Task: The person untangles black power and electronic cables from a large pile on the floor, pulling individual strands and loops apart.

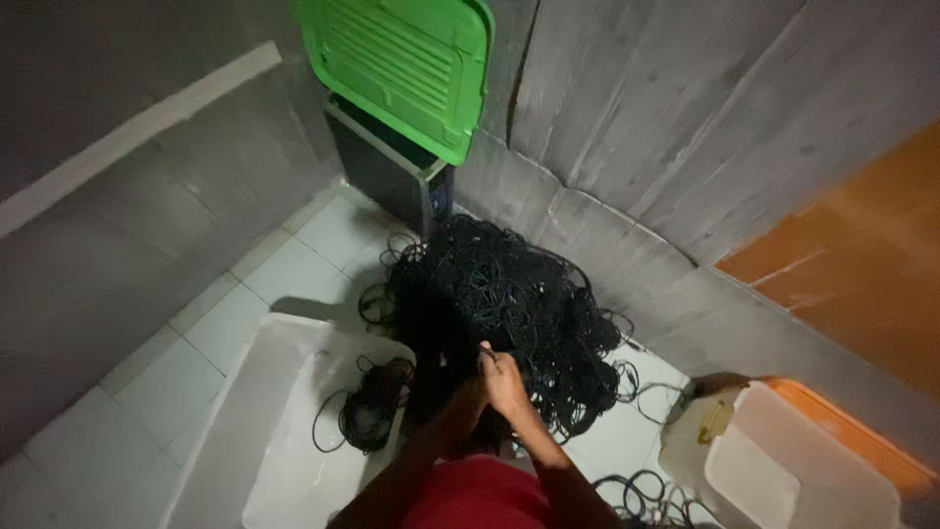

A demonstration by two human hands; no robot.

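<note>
A big tangled heap of black cables (509,294) lies on the white tiled floor in the corner of the room. My right hand (504,382) reaches into the near edge of the heap, fingers closed on a strand of cable. My left hand (468,397) is beside it, low against the heap and in shadow; its fingers are hard to make out. A smaller coil of black cable (370,407) hangs over the rim of a white plastic tub (284,431) at my left.
A dark box (387,171) stands in the corner with a green plastic lid (401,64) leaning above it. A white container with an orange lid (783,460) sits at the right. More cable loops (641,490) lie by my knees. Grey walls close in on both sides.
</note>
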